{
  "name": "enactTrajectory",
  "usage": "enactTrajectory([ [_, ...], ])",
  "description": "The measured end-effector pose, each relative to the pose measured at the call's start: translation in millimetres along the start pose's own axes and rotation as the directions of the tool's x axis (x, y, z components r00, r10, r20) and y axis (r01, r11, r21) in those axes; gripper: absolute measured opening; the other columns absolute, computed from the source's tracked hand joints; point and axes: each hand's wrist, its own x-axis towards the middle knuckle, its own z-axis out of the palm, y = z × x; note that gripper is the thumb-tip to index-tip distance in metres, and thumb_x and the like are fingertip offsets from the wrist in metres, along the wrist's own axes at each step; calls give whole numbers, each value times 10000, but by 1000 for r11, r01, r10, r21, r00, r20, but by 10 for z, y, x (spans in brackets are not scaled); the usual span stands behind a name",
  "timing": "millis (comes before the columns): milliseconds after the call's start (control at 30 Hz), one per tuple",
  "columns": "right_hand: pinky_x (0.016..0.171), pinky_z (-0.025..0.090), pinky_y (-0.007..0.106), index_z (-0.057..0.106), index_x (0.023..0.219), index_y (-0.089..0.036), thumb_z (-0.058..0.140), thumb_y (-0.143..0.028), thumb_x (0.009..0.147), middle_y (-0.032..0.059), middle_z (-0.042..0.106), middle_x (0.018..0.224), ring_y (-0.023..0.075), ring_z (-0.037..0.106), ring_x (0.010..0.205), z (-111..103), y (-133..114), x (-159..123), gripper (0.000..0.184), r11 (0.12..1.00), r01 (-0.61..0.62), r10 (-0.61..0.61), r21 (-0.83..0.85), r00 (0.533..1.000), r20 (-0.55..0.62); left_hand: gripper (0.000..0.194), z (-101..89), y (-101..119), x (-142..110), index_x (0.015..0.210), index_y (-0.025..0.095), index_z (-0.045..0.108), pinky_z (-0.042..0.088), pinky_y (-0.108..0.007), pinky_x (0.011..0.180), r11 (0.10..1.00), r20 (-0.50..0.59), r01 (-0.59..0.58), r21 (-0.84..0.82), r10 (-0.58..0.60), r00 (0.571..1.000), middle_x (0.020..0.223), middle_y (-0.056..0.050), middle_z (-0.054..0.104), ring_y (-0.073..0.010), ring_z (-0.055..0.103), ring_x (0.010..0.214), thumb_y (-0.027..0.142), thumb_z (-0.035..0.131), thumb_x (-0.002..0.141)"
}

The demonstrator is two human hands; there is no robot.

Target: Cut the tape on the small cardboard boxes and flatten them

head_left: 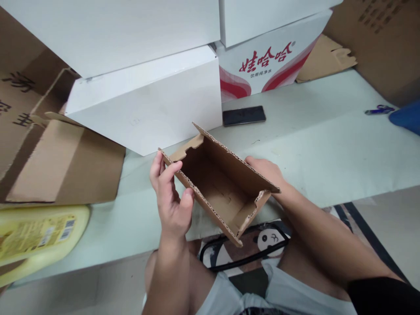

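Observation:
A small brown cardboard box (229, 168) is held tilted over the table's front edge, its open top facing me and its inside bare. Along its left wall lies my left hand (172, 197), thumb and index finger on the cut rim and the other fingers round the outside. My right hand (265, 170) supports the far right wall from outside; most of its fingers are hidden behind the cardboard. Short notched flaps stand at both ends of the box.
White boxes (147, 105) and a red-printed carton (262, 65) line the back of the table (328, 144). A phone (244, 115) lies before them. At left stand a cardboard box (72, 162) and a yellow jug (42, 236). A purple object (379, 110) lies right.

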Motion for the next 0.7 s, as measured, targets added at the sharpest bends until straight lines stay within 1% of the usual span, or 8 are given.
enactTrajectory([
  [100,614,281,328,647,965,-219,493,-301,955,109,715,848,256,606,744,7,30,13,174,997,10,-8,76,1000,-30,419,-3,-17,-10,1455,423,562,192,-617,1361,999,-8,-9,31,10,1000,1725,-20,298,-326,218,1656,500,565,1043],
  [233,645,310,322,555,854,-230,513,-269,896,60,644,754,226,543,706,7,87,40,70,970,67,-53,234,996,-67,428,-7,-48,-19,1447,378,559,195,-642,1351,998,-7,-19,54,20,1000,1724,-46,294,-354,233,1651,510,558,1040],
  [300,683,349,318,507,810,-236,495,-292,896,48,626,757,219,545,738,11,107,51,104,935,107,-87,337,993,-76,429,-7,-55,-18,1444,361,555,205,-647,1346,997,-6,-26,71,27,1000,1720,-58,296,-360,237,1650,511,548,1042],
  [400,734,425,321,487,770,-237,405,-371,930,53,633,792,216,579,778,34,113,57,225,848,149,-143,508,988,-51,427,-5,-58,-15,1436,352,554,221,-643,1341,996,-8,-34,78,35,999,1713,-69,304,-360,240,1651,511,542,1040],
  [500,717,490,324,517,746,-232,357,-452,928,50,634,773,201,596,725,67,99,55,327,735,151,-205,661,979,5,428,-5,-61,-14,1432,358,551,220,-654,1337,996,-9,-38,80,39,999,1708,-70,309,-363,250,1647,515,547,1034],
  [600,684,507,319,552,752,-223,408,-519,910,41,634,751,186,585,682,84,87,48,365,643,135,-229,753,973,21,428,-8,-58,-13,1427,359,551,214,-664,1335,996,-2,-26,85,27,1000,1710,-70,301,-367,246,1647,524,547,1032],
  [700,678,512,315,593,771,-215,537,-519,875,31,656,736,187,596,682,78,79,27,326,586,115,-212,802,977,15,423,-9,-41,-8,1425,364,553,212,-661,1337,997,-2,-17,74,18,1000,1711,-65,300,-362,235,1651,515,553,1031],
])
